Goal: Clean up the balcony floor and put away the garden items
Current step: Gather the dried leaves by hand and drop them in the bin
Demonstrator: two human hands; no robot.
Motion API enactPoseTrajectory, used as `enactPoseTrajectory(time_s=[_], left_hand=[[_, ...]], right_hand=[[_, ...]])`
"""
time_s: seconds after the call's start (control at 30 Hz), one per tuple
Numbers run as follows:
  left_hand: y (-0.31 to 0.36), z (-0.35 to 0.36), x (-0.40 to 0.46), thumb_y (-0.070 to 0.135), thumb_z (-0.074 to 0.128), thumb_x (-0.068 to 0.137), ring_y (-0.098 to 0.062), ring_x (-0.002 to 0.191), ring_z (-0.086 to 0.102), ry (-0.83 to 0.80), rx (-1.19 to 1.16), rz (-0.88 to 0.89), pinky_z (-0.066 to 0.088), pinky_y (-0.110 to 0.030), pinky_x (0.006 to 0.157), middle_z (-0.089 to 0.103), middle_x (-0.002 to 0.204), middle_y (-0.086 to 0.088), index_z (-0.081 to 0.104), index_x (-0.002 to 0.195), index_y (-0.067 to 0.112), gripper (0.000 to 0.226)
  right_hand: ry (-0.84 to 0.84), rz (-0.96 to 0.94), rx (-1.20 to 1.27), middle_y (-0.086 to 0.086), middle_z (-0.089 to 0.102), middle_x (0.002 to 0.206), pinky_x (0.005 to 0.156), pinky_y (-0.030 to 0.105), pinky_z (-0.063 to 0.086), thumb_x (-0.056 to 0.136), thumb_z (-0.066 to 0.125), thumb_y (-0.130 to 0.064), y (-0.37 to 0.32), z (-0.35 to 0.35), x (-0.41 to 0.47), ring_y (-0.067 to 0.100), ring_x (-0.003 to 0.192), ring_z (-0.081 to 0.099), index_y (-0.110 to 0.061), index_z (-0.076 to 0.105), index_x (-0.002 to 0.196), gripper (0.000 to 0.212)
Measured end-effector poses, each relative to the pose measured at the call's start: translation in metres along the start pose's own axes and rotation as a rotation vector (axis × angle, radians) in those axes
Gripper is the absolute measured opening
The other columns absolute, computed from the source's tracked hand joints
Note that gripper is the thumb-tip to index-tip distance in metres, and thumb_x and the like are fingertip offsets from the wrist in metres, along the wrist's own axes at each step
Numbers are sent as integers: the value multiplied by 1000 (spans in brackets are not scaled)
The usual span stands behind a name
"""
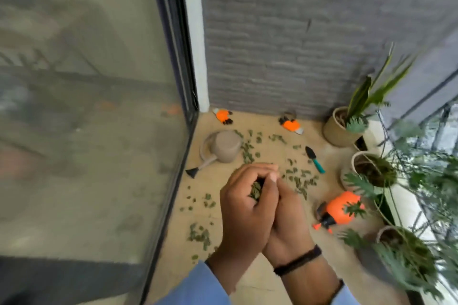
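My left hand (244, 210) and my right hand (290, 220) are cupped together, pressed side by side around a clump of dry green leaves (330, 192). More loose leaves (301, 181) lie scattered over the beige balcony floor (262, 277). A beige watering can (224, 147) lies near the glass door. Two orange gloves (223, 116) (291, 125) lie by the brick wall. A small trowel (314, 160) with a teal handle lies on the floor. An orange spray bottle (340, 208) lies on its side near the pots.
A glass sliding door (86, 106) runs along the left. A grey brick wall (297, 44) closes the far end. Several potted plants (371, 171) stand along the right by a railing (433, 116), their leaves reaching over the floor.
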State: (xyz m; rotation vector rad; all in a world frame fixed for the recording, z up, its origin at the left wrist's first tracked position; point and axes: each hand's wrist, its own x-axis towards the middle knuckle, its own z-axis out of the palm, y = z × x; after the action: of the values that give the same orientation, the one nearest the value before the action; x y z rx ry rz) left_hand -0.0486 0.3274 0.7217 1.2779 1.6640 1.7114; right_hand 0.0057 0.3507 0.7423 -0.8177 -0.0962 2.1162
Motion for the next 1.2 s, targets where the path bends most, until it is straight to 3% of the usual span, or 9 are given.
enactPoseTrajectory(time_s=[0.1,0.23,0.33,0.47,0.63,0.87,1.03,1.1,1.2], left_hand=[[53,-15,25,9,62,93,-11,96,70,153,-49,-12,57,-32,85,73,94,6,75,90,12,14],[104,-42,41,6,63,91,-12,92,71,386,-69,7,57,-34,84,74,90,5,74,87,12,13],[125,-77,41,5,64,89,-13,92,72,601,-63,-22,58,-39,86,76,89,3,75,86,10,13],[145,-144,0,7,67,87,-12,87,73,937,26,-44,59,-37,82,76,84,3,76,83,9,11],[190,-242,-119,8,68,88,-12,78,71,1349,247,-21,58,-33,76,75,79,3,76,82,9,10],[262,-307,-381,7,67,90,-16,73,68,1960,467,-16,55,-29,69,73,75,0,75,80,5,13],[301,-308,-577,7,65,89,-9,69,64,2299,502,-84,52,-24,68,71,72,0,74,80,6,13],[307,-308,-650,9,65,90,-12,75,67,2406,520,-111,56,-32,74,72,75,2,74,82,9,12],[300,-305,-715,9,66,91,-9,76,67,2498,464,-118,56,-32,75,72,74,7,74,80,12,14]], right_hand=[[-48,24,-42,7,65,95,89,29,55,97,49,-31,-15,50,-27,20,98,66,-7,68,104,30],[-135,101,-255,10,64,111,112,37,40,101,46,-32,-13,106,-41,24,121,59,-9,63,118,33],[-267,211,-351,12,67,112,111,36,43,103,45,-31,12,138,-54,24,121,61,-8,62,124,35],[-473,433,-518,8,70,92,91,30,53,104,41,-27,79,163,-87,19,95,68,-8,65,103,31],[-700,825,-623,10,68,100,102,32,49,104,43,-28,196,161,-194,21,105,65,-10,63,108,28],[-969,1296,-925,4,67,89,74,28,56,101,50,-34,328,62,-425,19,88,68,-14,66,100,26],[-1082,1536,-1133,7,68,95,76,29,57,100,51,-32,387,-50,-590,20,90,69,-13,66,106,26],[-1117,1623,-1223,11,68,102,75,29,59,100,49,-32,407,-98,-646,21,92,70,-12,66,106,27],[-1097,1684,-1278,15,63,117,96,35,52,101,49,-28,435,-148,-684,25,108,64,-10,65,113,27]])
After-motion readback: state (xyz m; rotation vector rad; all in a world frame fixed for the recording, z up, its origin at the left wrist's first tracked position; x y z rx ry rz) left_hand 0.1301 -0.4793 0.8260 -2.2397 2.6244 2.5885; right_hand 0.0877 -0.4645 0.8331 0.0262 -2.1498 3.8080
